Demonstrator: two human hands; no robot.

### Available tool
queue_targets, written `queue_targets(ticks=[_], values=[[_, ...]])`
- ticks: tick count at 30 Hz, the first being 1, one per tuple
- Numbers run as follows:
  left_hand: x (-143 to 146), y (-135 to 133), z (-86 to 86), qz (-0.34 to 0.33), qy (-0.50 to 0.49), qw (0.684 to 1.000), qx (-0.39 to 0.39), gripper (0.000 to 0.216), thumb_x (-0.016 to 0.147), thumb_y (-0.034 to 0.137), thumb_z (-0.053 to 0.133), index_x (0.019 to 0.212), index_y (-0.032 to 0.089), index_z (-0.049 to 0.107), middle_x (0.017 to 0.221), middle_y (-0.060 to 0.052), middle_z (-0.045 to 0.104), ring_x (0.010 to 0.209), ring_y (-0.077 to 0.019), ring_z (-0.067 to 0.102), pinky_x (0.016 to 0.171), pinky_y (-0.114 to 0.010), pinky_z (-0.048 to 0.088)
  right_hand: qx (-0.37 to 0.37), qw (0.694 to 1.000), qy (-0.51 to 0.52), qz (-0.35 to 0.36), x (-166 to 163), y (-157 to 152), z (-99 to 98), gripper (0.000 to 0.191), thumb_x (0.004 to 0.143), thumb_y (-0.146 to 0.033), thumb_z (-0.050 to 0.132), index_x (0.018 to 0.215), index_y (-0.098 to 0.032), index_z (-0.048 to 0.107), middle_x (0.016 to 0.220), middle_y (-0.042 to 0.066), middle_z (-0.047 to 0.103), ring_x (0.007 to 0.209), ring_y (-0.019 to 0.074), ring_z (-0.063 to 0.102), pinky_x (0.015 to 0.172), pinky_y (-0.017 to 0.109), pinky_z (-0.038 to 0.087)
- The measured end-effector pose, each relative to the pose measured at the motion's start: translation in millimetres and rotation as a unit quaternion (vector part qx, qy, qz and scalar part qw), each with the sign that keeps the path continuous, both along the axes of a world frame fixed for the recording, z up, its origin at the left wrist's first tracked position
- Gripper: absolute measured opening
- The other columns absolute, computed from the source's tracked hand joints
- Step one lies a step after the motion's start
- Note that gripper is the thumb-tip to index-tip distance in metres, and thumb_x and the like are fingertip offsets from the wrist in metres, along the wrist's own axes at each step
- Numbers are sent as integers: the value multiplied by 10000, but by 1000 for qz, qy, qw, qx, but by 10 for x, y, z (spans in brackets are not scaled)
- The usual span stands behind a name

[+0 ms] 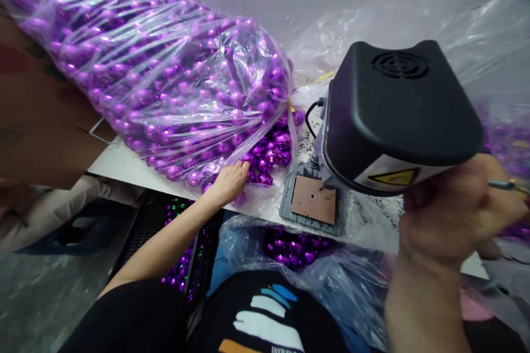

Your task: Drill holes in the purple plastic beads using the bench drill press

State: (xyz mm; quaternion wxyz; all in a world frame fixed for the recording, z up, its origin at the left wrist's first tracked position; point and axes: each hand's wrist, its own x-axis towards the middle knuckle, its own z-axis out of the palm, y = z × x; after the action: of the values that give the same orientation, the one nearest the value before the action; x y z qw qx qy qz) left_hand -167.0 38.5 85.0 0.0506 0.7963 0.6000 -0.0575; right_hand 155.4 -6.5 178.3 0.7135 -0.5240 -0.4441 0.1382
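Note:
My left hand (231,181) reaches to the mouth of a large clear plastic bag (165,83) full of shiny purple faceted balls. Its fingers are curled together at the loose purple balls (273,155) spilling from the bag; what they hold, if anything, is hidden. A black-topped press machine (397,105) with a yellow warning label stands to the right. Beneath its head lies a flat copper-coloured plate (313,200) with a small hole, on a grey base (287,212). Close by the machine's right side, my right hand (451,215) is closed, its grip hidden. A metal rod (501,184) shows beside it.
Below the white table edge, an open plastic bag (244,242) holds more purple balls (296,248). A black crate (144,231) with purple and green pieces stands lower left. A cardboard box (45,116) is at the left, a person's trouser leg (66,209) below it.

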Motion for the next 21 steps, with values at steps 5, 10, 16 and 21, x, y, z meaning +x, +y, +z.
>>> queue_targets(ticks=[5,10,16,21], values=[[334,101,6,22,-76,993,88,202,1009,265,590,1177,154,610,1095,-151,698,1015,-299,700,855,-371,522,-2,999,30,17,-9,-7,13,570,855,-615,659,579,-190,397,479,-87,299,374,37,322,339,227,213],[739,60,-188,-34,-119,986,108,471,990,459,658,1371,202,555,1281,-138,638,1167,-308,638,938,-403,525,1,1000,24,15,-4,-3,17,527,867,-627,657,637,-174,519,469,-92,307,368,45,306,324,236,200],[735,-43,-432,15,-296,954,47,362,952,306,703,1293,214,622,1286,-104,636,1122,-253,646,957,-380,537,3,999,28,28,18,3,-3,551,864,-638,666,622,-178,482,472,-91,326,370,39,300,330,244,209],[706,-240,-227,88,-647,749,-110,438,968,460,673,1339,227,661,1156,-63,701,930,-173,648,764,-263,538,-15,999,28,16,67,78,34,452,897,-527,653,658,-158,551,521,-75,349,430,33,337,392,217,257]])
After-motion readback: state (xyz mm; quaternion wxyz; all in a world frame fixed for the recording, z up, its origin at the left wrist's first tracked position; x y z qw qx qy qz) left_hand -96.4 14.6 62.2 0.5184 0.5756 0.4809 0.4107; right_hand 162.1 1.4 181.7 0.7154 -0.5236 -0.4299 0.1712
